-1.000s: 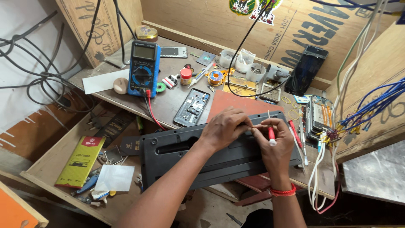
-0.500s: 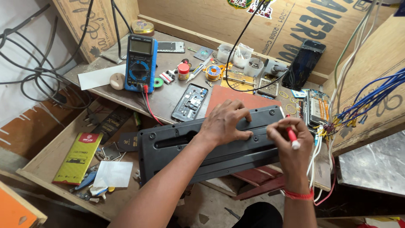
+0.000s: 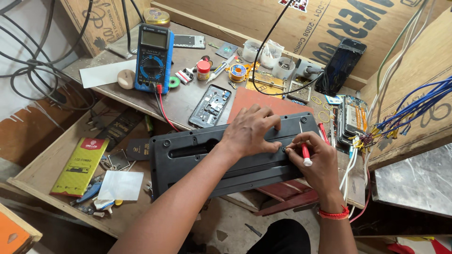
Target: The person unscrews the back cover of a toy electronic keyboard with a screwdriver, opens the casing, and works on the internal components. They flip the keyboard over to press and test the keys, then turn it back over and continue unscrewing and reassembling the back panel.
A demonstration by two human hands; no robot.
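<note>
Two hands at work on the underside of a long black casing (image 3: 212,162).

The right hand (image 3: 316,162) has its fingers pinched shut around a small red-and-white screwdriver (image 3: 305,153), the tip set at a screw point on the casing just beside the fingertips of the left hand (image 3: 249,131), which lies flat and spread, pressing the casing down without gripping it. The casing rests across the bench edge, directly beneath both hands. Judged from this, fastener work is under way and the casing remains closed. Beyond the fingers lie an opened phone frame (image 3: 210,106), a blue multimeter (image 3: 153,59) and a solder reel (image 3: 238,73).
</note>
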